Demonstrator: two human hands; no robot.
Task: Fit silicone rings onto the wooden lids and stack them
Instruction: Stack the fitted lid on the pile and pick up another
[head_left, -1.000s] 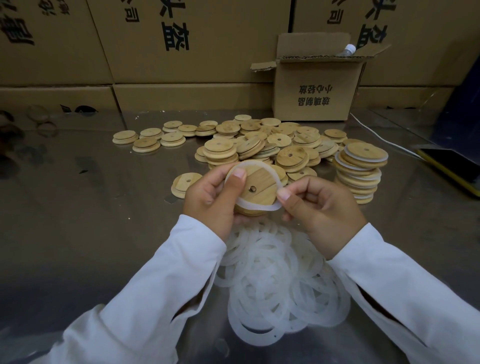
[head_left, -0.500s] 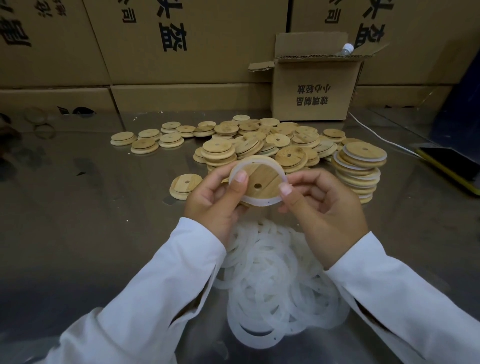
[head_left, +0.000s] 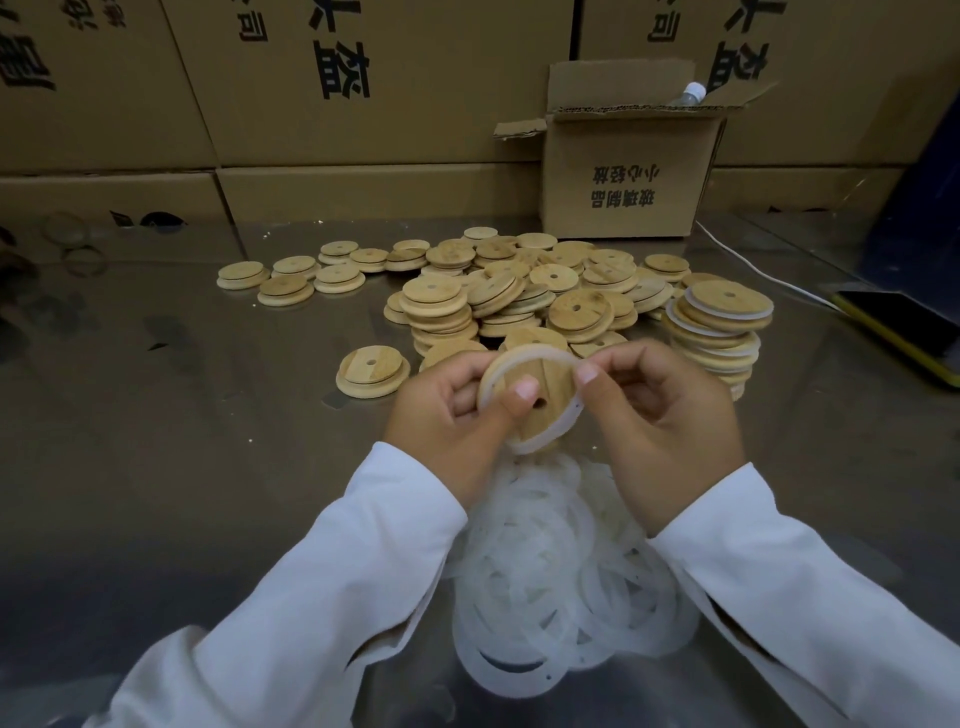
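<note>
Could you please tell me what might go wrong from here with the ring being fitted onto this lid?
The white silicone ring looks only partly seated on the round wooden lid; if the left hand or right hand loosens its grip, it may spring off.
The stack of ringed wooden lids on the right sits unevenly, so adding another could topple it.
The white sleeves hang over the pile of loose white rings and may drag some.

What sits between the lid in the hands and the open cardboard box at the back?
Head view: a loose heap of wooden lids lies between held lid and open box.
</note>
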